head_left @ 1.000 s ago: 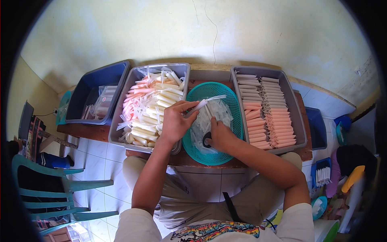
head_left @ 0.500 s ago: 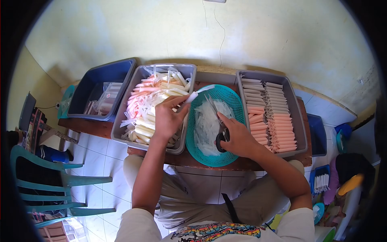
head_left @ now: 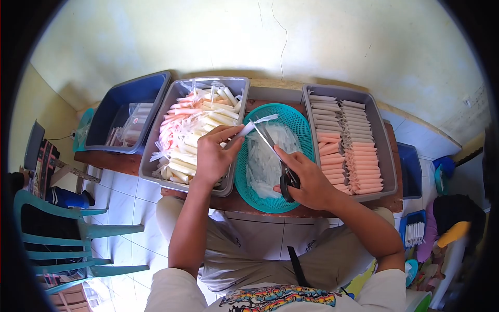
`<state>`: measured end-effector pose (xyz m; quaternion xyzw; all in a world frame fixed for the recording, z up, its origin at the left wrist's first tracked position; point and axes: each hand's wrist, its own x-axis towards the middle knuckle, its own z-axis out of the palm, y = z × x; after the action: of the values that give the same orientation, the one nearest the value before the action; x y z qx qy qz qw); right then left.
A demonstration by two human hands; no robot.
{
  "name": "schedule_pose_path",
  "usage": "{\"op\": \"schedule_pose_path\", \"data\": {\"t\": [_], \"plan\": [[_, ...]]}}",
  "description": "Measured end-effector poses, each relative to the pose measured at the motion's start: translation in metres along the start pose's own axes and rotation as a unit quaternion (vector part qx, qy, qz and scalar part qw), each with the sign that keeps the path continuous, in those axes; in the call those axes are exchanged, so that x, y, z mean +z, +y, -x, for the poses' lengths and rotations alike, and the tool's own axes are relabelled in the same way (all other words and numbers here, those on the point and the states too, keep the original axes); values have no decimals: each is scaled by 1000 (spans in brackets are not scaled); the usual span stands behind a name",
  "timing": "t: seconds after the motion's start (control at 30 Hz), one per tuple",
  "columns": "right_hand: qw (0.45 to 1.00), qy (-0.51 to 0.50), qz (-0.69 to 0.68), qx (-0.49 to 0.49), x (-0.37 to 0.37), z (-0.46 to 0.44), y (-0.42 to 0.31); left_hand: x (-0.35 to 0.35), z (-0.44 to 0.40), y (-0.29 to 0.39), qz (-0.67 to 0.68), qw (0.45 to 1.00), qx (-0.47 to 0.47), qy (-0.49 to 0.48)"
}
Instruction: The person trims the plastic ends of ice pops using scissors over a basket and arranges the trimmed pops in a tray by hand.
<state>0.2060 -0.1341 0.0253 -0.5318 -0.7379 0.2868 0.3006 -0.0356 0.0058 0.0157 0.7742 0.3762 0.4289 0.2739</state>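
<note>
My left hand [head_left: 215,153] pinches a pale, filled plastic tube [head_left: 245,128] whose loose wrapper end points right over the teal basket [head_left: 240,179]. In my right hand [head_left: 306,179] is a pair of black-handled scissors [head_left: 287,182], its blades reaching up to the tube's tail. Beneath them the basket holds a heap of clear plastic scraps [head_left: 273,156]. Left of it, a grey tub [head_left: 148,165] is piled with cream and pink tubes [head_left: 179,122] with long wrapper ends. To the right, another grey tub [head_left: 391,156] has trimmed tubes [head_left: 366,169] stacked in two rows, greyish at the back and pink in front.
A dark blue tub [head_left: 106,112] with some packed tubes stands at the far left of the wooden bench [head_left: 117,162]. Teal plastic chairs [head_left: 57,242] are on the tiled floor at left. Blue containers [head_left: 410,171] and cloth items lie at right. A wall rises behind the bench.
The scissors' blades have come left and up against the tube's wrapper end. The tube is slightly lower and more tilted in my left hand. The whole view has shifted a little.
</note>
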Motion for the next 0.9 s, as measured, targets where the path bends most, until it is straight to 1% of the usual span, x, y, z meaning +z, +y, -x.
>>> {"op": "schedule_pose_path", "data": {"t": [0.23,0.47,0.53,0.6,0.67,0.73,0.83,0.9], "plan": [[1000,10,3,6,6,-7,-1,2,2,0,-6,1000,17,-18],[1000,11,-2,13,5,-14,-5,0,4,4,-2,999,13,-32],[1000,16,-2,0,7,-15,-1,-2,4,5,-1,998,-28,-58],[1000,21,-1,-14,8,-16,0,-2,4,3,-4,998,-25,-57],[999,6,-23,22,8,-15,-1,-1,4,0,-8,998,-22,-56],[999,1,-35,28,9,-15,0,1,5,-3,-18,999,23,-33],[996,-4,-70,49,12,-12,4,2,6,-2,-33,998,2,-51],[994,-7,-93,63,18,-10,10,2,6,-3,-43,998,11,-50]]}}
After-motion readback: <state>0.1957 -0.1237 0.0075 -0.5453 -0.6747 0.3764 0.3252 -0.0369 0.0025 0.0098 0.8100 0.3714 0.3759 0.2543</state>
